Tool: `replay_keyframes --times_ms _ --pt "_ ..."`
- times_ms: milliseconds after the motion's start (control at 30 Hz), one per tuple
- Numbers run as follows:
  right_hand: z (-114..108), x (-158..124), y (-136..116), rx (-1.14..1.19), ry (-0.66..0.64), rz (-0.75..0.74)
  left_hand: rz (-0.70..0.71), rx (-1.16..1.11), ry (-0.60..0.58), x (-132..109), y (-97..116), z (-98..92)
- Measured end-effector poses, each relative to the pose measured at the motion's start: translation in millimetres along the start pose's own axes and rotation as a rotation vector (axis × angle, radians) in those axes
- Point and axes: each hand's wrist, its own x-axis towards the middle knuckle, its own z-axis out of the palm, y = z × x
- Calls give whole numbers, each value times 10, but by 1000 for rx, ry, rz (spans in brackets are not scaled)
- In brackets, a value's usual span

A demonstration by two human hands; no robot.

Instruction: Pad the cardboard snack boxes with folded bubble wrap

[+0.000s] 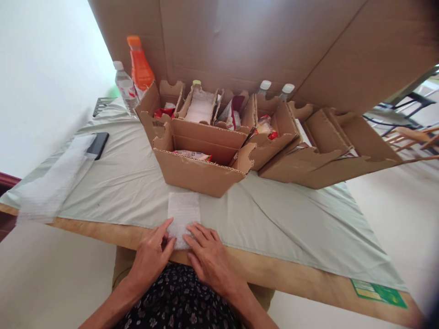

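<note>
A small rectangle of bubble wrap [184,210] lies flat at the table's front edge, directly before me. At its left side, my left hand [154,249] touches it with the index finger stretched out and the thumb apart; the other fingers are curled and partly hidden. My right hand [209,253] rests on its lower right part, fingers extended and lying flat. Just beyond the wrap stands an open cardboard box [199,171] with a printed packet [193,155] inside.
Several cardboard bins [274,121] holding packets stand behind, against a tall cardboard panel [247,41]. An orange bottle [141,66] and a clear bottle [126,89] are at back left. A long bubble wrap strip [56,178] partly covers a dark phone-like object [99,145].
</note>
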Motion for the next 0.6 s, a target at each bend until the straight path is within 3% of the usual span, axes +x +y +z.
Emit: replay_keyframes --times_ms 133,267,367,533,600 --pt "7 68 87 -13 -30 -39 239 140 151 -112 17 -72" --pt "-78 86 52 66 -52 -68 377 135 107 -185 49 -167" --pt "-90 107 39 155 -6 1 297 41 82 -158 47 -187" --pt "-98 50 50 49 317 77 110 42 44 -5 0 -114" --pt "-114 34 29 7 287 21 92 80 34 55 -8 -69"
